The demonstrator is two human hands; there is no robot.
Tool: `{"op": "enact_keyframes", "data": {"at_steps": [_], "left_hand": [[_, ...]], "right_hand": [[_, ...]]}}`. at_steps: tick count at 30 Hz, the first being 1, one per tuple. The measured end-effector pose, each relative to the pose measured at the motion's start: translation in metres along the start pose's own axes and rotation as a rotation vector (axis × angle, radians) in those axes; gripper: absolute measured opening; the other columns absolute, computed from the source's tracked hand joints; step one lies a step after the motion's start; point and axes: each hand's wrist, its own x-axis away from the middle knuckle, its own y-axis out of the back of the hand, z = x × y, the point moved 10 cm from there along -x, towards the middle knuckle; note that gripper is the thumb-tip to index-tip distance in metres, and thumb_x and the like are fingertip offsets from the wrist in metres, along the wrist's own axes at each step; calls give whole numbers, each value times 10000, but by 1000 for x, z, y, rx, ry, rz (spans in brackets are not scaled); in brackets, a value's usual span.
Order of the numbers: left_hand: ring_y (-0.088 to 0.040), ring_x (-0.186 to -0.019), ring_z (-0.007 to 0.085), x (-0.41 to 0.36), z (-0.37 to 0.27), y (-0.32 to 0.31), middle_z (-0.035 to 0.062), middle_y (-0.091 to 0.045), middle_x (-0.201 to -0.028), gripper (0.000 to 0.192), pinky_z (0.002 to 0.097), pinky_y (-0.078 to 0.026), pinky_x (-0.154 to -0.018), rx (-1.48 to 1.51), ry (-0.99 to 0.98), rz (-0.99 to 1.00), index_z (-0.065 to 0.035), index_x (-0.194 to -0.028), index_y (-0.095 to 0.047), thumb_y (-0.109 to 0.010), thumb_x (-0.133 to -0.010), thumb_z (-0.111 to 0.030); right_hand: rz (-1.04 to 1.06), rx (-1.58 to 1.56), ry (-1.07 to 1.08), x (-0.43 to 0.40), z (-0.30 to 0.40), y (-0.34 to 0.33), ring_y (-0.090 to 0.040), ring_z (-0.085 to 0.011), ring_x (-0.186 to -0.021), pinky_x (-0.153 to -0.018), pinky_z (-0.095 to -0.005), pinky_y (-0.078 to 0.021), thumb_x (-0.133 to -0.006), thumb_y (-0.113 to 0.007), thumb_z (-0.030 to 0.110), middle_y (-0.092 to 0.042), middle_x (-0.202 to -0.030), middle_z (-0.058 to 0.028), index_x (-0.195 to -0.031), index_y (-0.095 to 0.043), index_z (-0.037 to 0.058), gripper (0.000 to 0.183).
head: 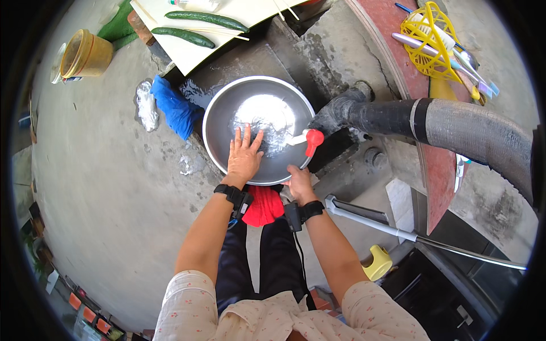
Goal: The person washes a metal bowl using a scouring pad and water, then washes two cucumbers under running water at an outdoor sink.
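Observation:
A round stainless steel basin [222, 140] is tilted towards me over a concrete sink trough [264, 64]. My right hand [300, 183] grips its near right rim, thumb on the inside. Inside the basin, my left hand [245, 157] lies with fingers spread and holds nothing; whether it presses on the metal I cannot tell. A tap with a red lever [315, 140] reaches over the basin's right side. Bright glare and ripples near the fingertips look like shallow water. Beneath the near rim hangs a red cloth [262, 206].
Two cucumbers [207, 20] and thin wooden sticks lie on a white board [183, 53]. Left of the trough are a blue cloth [172, 104] and crumpled clear plastic [147, 106]. A thick wrapped pipe [460, 121], a yellow basket [428, 42] with toothbrushes and a metal-and-white pole [371, 221] stand right.

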Motion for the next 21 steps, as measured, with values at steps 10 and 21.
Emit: {"op": "enact_keyframes", "data": {"at_steps": [10, 21], "left_hand": [[-330, -1261, 346, 23, -57, -77, 169, -322, -1393, 497, 407, -273, -1042, 686, -147, 242, -66, -1351, -325, -419, -897, -242], [-222, -1332, 298, 33, 0, -77, 152, -231, -1442, 567, 517, -150, -1059, 15, -21, 320, -156, -1373, -314, -452, -877, -394]], "right_hand": [[17, -74, 119, -8, 20, 1, -603, -192, -833, -641, -324, -534, -838, -535, 97, -579, -991, -94, -1135, -488, 12, 312], [-74, 59, -33, 2, 41, -7, -572, -170, -895, -758, -323, -491, -839, -546, 50, -578, -980, -81, -1191, -460, 28, 363]]}}
